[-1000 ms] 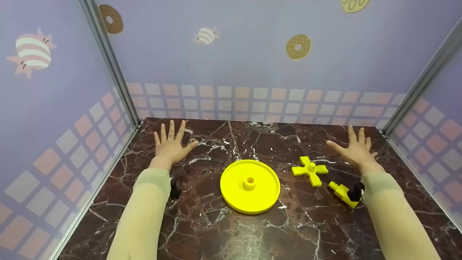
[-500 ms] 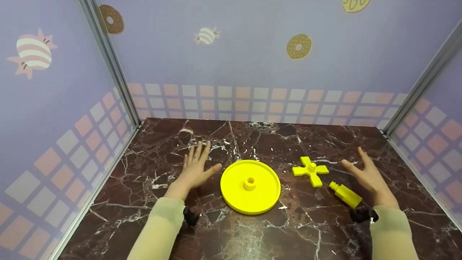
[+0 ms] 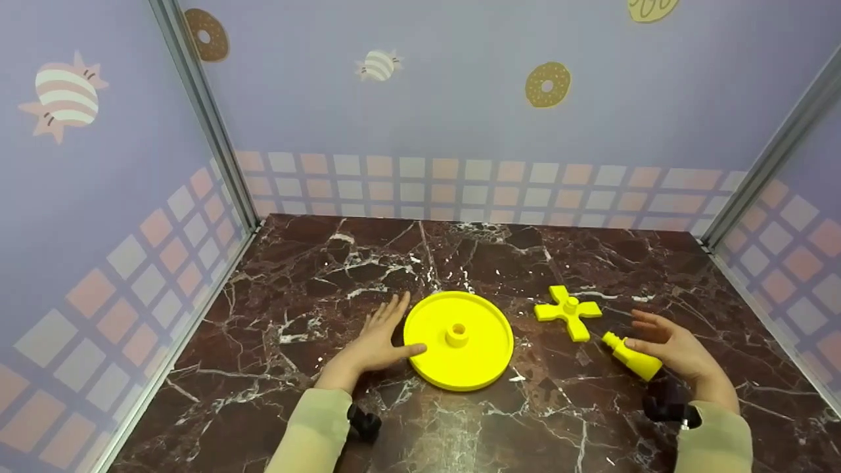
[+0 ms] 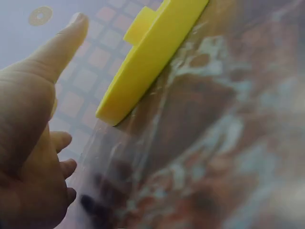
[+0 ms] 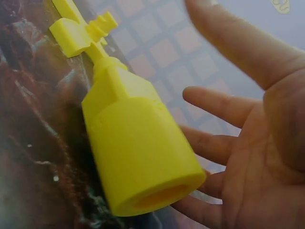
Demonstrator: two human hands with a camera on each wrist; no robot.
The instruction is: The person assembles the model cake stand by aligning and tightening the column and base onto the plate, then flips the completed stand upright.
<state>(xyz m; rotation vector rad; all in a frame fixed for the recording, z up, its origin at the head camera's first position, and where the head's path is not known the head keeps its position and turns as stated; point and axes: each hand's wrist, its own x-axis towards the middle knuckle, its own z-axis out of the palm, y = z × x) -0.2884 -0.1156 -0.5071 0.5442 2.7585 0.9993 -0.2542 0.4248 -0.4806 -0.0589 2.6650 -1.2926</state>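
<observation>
A round yellow disc with a raised rim and a short hollow post in its middle [image 3: 458, 364] lies on the table. Beside its left edge is my left hand [image 3: 374, 345], fingers extended and thumb over the rim; the left wrist view shows a gap between hand and disc [image 4: 138, 71]. At the right, a yellow bottle-shaped piece with a ridged narrow end and hollow base [image 5: 138, 138] lies on its side. My right hand [image 3: 686, 355] reaches around it, thumb above and fingers beyond, not gripping it. Behind lies a yellow four-armed cross piece with a ridged stub [image 3: 569, 314].
The dark red marbled table [image 3: 315, 276] carries small white specks near its middle. Patterned lilac panels [image 3: 460, 118] close it in at the back and both sides, with metal posts [image 3: 217, 131] at the corners.
Both hands have drawn back towards the person from the table's far side. The left has moved right to the disc; the right has lowered beside the bottle-shaped piece. The yellow pieces stay put.
</observation>
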